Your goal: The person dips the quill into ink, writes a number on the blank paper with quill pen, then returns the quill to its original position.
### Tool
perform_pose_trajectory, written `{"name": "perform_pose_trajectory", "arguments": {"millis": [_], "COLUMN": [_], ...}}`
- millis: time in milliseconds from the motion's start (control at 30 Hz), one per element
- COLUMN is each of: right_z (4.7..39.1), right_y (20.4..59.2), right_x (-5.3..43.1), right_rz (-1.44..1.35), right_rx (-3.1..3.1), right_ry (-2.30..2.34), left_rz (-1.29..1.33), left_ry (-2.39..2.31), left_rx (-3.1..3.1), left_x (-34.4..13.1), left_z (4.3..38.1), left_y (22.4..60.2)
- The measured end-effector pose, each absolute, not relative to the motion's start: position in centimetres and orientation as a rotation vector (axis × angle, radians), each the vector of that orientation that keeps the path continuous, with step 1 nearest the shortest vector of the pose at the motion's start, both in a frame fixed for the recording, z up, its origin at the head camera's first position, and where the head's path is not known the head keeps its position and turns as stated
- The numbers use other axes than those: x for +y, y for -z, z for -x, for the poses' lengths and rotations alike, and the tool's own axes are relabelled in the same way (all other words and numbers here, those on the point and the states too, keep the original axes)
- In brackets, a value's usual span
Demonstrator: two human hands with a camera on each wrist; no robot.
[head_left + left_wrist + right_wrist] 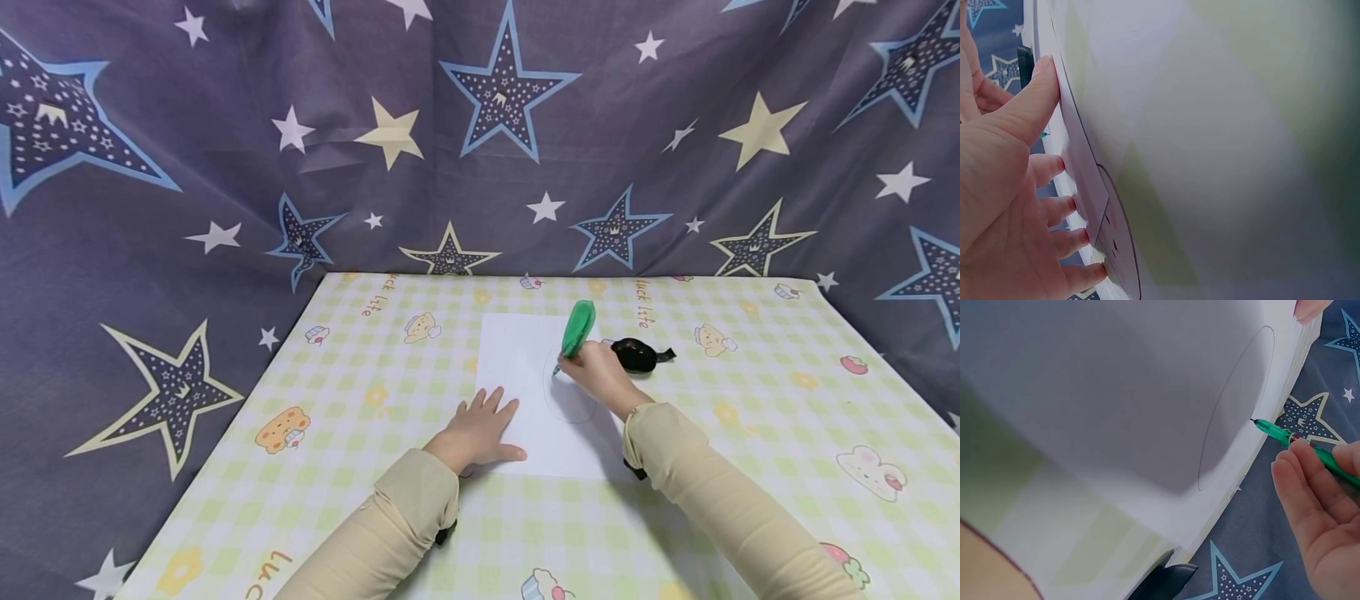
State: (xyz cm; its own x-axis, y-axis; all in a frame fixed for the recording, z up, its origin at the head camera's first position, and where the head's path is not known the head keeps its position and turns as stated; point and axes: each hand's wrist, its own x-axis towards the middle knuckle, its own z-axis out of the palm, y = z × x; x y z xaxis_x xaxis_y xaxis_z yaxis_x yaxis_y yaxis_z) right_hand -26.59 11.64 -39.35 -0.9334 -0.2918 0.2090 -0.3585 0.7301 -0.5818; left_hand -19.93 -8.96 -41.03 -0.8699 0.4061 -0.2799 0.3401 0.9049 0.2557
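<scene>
A green pen [578, 330] with a broad leaf-shaped top is pinched in my right hand [606, 379], tilted with its tip down at the white paper [521, 450]. In the right wrist view the tip of the pen [1275, 432] is right at the paper's surface, by a thin curved outline [1214, 412]. From the head this outline looks like a large oval on the paper's right half. My left hand [480, 429] lies with fingers spread over the paper's lower left edge. In the left wrist view that hand's thumb [1038, 97] and fingertips press along the sheet.
A glossy black object [636, 356] with a short tail lies just right of the paper, behind my right hand. The table carries a green checked cloth [420, 375] with printed cartoons. A dark star-patterned curtain [480, 200] hangs behind the table's far edge.
</scene>
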Motion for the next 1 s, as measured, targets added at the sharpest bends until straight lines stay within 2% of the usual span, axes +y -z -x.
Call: {"name": "perform_pose_trajectory", "arguments": {"millis": [1000], "right_z": [26.10], "right_y": [39.37], "right_x": [10.99], "right_rz": [-0.610], "right_rx": [-2.787], "right_ry": [-0.948], "left_rz": [-0.528], "left_ry": [-0.276], "left_rx": [2.738], "left_x": [-8.91], "left_z": [19.86], "left_y": [41.00]}}
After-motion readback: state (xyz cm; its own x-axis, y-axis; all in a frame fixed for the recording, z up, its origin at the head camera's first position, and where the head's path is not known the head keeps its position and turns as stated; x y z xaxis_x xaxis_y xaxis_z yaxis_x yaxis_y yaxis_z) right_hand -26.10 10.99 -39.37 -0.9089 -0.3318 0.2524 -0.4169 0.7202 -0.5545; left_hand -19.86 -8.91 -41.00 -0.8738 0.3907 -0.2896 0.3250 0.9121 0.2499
